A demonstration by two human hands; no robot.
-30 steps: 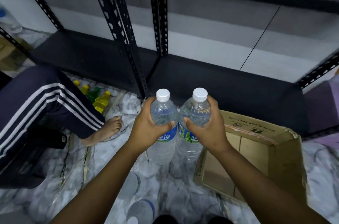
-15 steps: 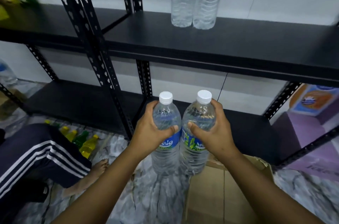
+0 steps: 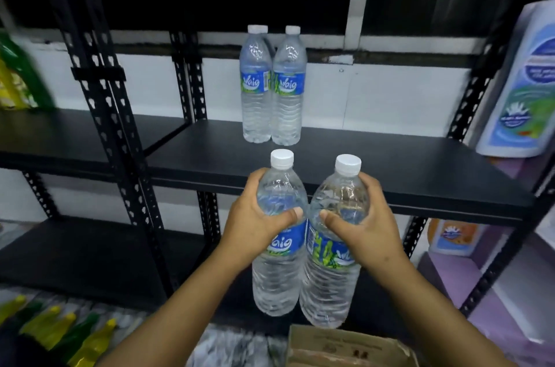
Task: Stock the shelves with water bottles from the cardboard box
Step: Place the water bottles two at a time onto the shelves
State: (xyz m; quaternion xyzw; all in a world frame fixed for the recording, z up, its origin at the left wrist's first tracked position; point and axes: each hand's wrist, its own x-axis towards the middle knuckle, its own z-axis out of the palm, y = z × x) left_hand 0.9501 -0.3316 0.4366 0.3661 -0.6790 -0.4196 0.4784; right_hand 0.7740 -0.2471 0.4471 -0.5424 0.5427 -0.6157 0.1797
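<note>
My left hand (image 3: 255, 221) grips a clear water bottle (image 3: 277, 279) with a white cap and blue label. My right hand (image 3: 365, 225) grips a second bottle (image 3: 330, 291) of the same kind, tilted slightly right. The two bottles touch side by side in front of the black shelf board's front edge (image 3: 435, 201). At the back of that shelf stand two more bottles (image 3: 271, 87), upright and touching. The top of the cardboard box (image 3: 348, 345) shows at the bottom edge, below the held bottles.
Black perforated uprights (image 3: 117, 132) divide the rack into bays. A lower black shelf (image 3: 75, 255) lies at the left. Yellow and green bottles (image 3: 60, 333) lie on the floor at the bottom left. A large white printed pack (image 3: 522, 81) stands at the right end of the shelf.
Both hands have lifted the two bottles from floor level up to the middle shelf's front edge. My view has tilted up, so the box has dropped almost out of sight.
</note>
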